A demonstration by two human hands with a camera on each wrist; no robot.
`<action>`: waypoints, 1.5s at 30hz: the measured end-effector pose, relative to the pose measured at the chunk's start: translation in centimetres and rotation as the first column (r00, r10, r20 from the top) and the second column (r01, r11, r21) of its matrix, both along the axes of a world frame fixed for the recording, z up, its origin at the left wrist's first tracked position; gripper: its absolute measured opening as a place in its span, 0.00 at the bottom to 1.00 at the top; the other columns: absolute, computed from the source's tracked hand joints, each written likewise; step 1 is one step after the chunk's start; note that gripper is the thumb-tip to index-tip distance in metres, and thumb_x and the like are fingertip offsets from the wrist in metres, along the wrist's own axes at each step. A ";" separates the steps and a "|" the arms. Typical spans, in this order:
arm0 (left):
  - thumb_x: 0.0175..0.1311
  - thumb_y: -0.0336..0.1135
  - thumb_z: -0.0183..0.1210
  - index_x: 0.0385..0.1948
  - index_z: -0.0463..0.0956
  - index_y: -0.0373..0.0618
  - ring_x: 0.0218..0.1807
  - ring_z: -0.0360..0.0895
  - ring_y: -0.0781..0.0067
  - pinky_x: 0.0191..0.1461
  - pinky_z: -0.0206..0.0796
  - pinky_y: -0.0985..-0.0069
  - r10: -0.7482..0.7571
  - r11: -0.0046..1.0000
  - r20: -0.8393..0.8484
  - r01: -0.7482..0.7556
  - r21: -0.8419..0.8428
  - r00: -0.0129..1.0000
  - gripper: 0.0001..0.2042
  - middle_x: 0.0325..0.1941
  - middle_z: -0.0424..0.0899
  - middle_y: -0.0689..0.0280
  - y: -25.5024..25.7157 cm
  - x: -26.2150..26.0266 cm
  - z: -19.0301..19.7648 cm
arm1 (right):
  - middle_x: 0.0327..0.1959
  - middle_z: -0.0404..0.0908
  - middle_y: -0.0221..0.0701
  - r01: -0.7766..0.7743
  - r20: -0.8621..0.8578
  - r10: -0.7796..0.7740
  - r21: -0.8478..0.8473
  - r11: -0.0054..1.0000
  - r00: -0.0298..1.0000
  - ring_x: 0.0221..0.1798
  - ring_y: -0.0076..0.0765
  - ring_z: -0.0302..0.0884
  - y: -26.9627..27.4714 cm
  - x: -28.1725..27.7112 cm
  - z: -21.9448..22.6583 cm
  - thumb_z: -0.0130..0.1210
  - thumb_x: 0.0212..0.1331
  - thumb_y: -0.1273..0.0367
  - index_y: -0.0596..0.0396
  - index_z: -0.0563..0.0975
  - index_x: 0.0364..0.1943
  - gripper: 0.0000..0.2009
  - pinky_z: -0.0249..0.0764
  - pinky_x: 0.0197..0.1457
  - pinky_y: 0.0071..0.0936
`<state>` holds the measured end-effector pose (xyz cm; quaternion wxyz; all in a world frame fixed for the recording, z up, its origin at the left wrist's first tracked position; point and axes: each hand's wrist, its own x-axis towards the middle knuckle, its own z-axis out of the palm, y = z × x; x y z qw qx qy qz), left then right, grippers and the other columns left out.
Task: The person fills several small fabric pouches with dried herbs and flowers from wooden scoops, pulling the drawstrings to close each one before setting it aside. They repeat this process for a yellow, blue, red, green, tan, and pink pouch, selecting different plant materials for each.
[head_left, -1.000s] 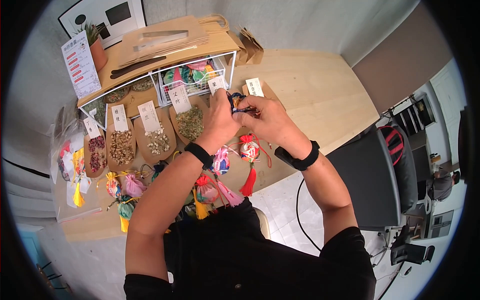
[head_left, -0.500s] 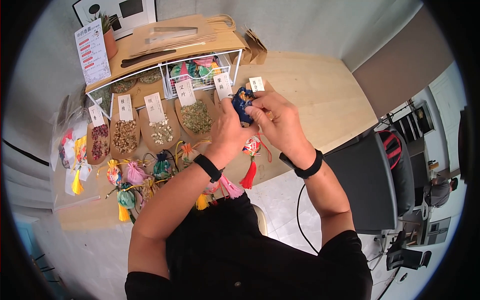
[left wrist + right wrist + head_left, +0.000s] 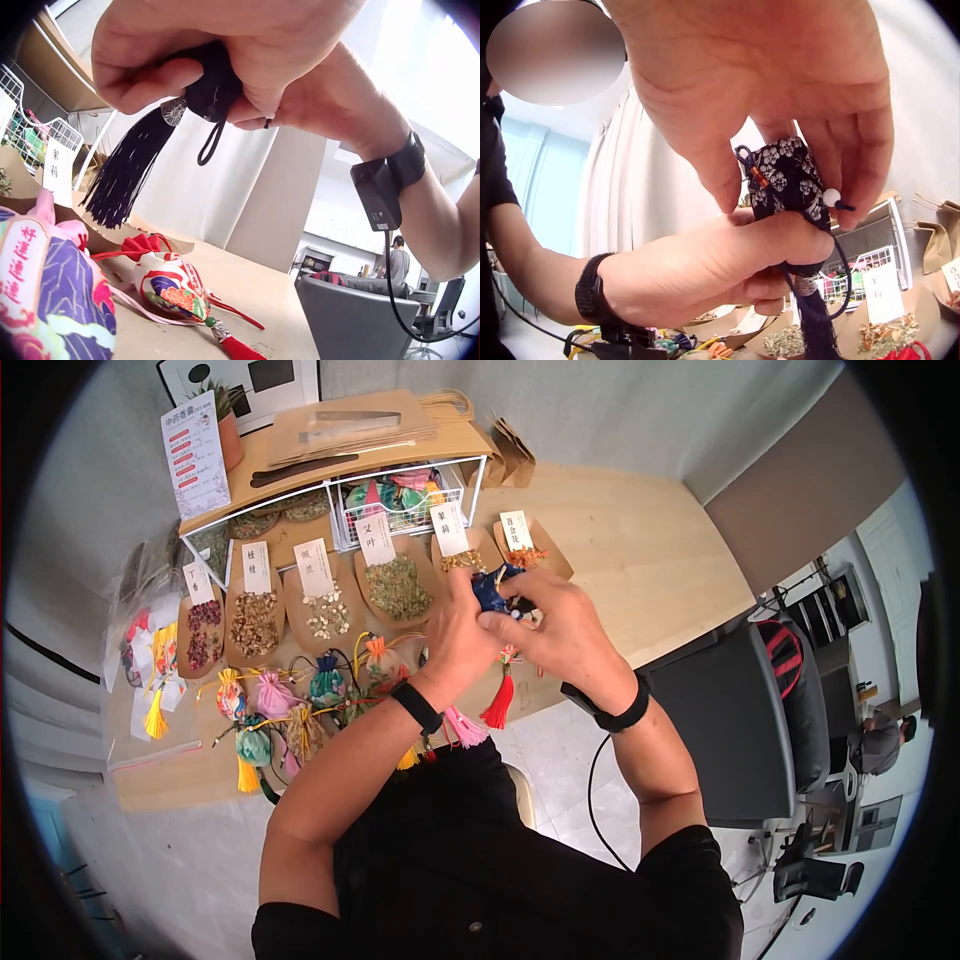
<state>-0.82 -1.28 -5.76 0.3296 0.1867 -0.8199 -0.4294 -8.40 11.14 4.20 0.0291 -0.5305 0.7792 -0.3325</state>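
Note:
A navy drawstring sachet (image 3: 784, 176) with white blossoms is held in the air between both hands. Its dark tassel (image 3: 131, 169) hangs from the bottom below a silvery cap. My left hand (image 3: 460, 635) grips the sachet's lower part, thumb across the front in the right wrist view. My right hand (image 3: 565, 625) holds the upper end, thumb on one side and fingers on the other. Beside the cloth dangle a dark cord loop, an amber-coloured bead and a white bead (image 3: 832, 197). Under the hands lies a red-and-white sachet (image 3: 169, 285) with a red tassel.
Kraft-paper trays of dried herbs (image 3: 398, 588) with upright label cards line the table. Several finished sachets (image 3: 272, 695) lie at the front left. Behind stands a wooden shelf with a white wire basket (image 3: 400, 510) of colourful pouches. A dark chair (image 3: 730, 720) is at the right.
Both hands have come slightly down and toward the body with the navy sachet. Its gathered mouth, visible half a second ago with orange inside, is now mostly covered by the right hand.

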 end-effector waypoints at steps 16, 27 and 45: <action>0.57 0.37 0.74 0.54 0.64 0.41 0.48 0.84 0.43 0.48 0.74 0.55 -0.097 0.944 -0.213 0.157 0.290 0.972 0.29 0.44 0.83 0.51 0.7 0.9 -1.2 | 0.40 0.85 0.42 -0.018 -0.122 0.001 -0.137 0.990 0.993 0.38 0.50 0.85 0.6 1.4 -0.6 0.71 0.58 0.59 0.59 0.84 0.48 0.20 0.81 0.43 0.41; 0.56 0.38 0.77 0.48 0.67 0.36 0.45 0.86 0.60 0.48 0.77 0.63 -0.067 0.843 -0.222 0.174 0.508 0.973 0.28 0.44 0.84 0.54 0.9 3.3 -1.3 | 0.50 0.87 0.39 0.103 0.265 -0.041 -0.224 0.969 0.963 0.46 0.34 0.88 2.2 3.4 0.2 0.71 0.62 0.67 0.62 0.79 0.59 0.23 0.83 0.50 0.31; 0.76 0.35 0.54 0.56 0.68 0.37 0.53 0.75 0.62 0.64 0.65 0.65 -0.431 0.761 -0.183 0.465 0.453 0.884 0.15 0.49 0.75 0.57 0.5 7.9 -1.7 | 0.36 0.87 0.30 0.231 0.703 0.031 -0.274 0.934 0.710 0.38 0.23 0.84 6.1 3.1 -7.7 0.60 0.73 0.75 0.63 0.84 0.47 0.06 0.82 0.45 0.23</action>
